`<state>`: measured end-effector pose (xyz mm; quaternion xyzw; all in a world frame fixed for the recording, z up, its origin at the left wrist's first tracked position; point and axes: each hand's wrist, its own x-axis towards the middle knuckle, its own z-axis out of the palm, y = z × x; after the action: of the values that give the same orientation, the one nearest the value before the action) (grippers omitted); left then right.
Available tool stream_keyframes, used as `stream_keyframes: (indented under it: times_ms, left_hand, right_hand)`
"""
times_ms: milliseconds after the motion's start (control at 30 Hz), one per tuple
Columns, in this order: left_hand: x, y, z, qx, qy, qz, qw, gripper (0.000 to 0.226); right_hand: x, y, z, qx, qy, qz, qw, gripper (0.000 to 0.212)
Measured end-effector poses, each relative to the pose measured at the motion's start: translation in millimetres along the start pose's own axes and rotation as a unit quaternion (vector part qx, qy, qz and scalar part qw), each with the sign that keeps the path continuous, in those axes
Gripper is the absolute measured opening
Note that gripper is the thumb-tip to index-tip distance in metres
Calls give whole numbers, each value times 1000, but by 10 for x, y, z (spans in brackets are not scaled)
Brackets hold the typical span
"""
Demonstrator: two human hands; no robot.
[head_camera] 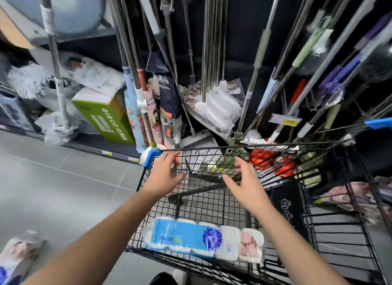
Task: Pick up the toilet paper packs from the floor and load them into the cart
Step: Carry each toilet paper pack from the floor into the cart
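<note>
A black wire cart (331, 238) with blue corner caps stands in front of me. One toilet paper pack (203, 240), white rolls in clear wrap with a blue label, lies inside the cart against its near wall. Both my arms reach over the basket. My left hand (165, 172) hovers near the cart's far left corner, fingers spread and holding nothing. My right hand (244, 183) hangs above the middle of the basket, fingers also spread and empty. Another toilet paper pack (17, 257) lies on the grey floor at the bottom left.
Beyond the cart, a dark shelf holds many mop and broom poles (212, 51), packaged mop heads and a green box (106, 115). Grey tiled floor (63, 189) lies to the left of the cart. Pinkish packs (350, 195) lie on the right behind the cart's mesh.
</note>
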<state>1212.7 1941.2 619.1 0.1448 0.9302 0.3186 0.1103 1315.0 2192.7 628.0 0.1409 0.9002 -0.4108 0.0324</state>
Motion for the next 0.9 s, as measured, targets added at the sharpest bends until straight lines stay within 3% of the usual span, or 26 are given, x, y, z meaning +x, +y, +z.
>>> stream_keyframes:
  times_ms: [167, 467, 633, 900]
  left_hand:
    - [81, 588, -756, -47, 70, 114, 990, 64]
    - [-480, 1149, -1998, -155, 209, 190, 947, 61]
    - [-982, 1163, -2480, -149, 286, 176, 930, 60]
    - [-1990, 850, -2816, -116, 410, 85, 900, 56]
  right_hand:
    - [102, -777, -491, 38, 66, -96, 992, 67]
    - [-160, -2229, -1048, 122, 128, -248, 952, 55]
    - [-343, -2816, -969, 161, 79, -322, 930, 50]
    - [-533, -3370, -443, 220, -76, -401, 886, 40]
